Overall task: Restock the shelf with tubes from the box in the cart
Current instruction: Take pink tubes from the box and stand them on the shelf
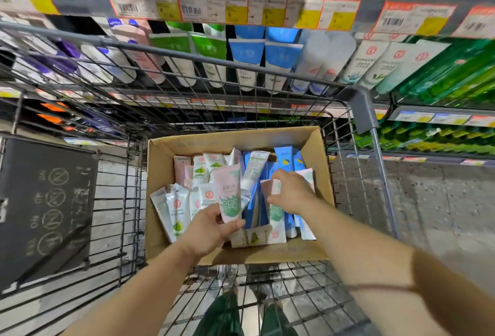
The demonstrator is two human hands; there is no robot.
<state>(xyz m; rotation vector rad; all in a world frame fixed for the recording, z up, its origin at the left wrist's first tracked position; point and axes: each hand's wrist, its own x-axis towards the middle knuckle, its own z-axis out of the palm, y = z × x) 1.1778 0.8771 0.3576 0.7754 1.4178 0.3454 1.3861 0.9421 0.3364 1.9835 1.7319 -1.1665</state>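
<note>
An open cardboard box sits in the wire cart, filled with several tubes in pink, white and blue. My left hand grips the lower end of a pink tube with a green label, lifted above the others. My right hand reaches into the box and grips a second pink tube near its top. Beyond the cart, the shelf holds rows of hanging tubes in purple, pink, green, blue and white.
A dark folded child-seat panel with printed warning icons stands at the cart's left. Price labels line the shelf edge above. Green products fill the shelves at right. Grey floor lies right of the cart.
</note>
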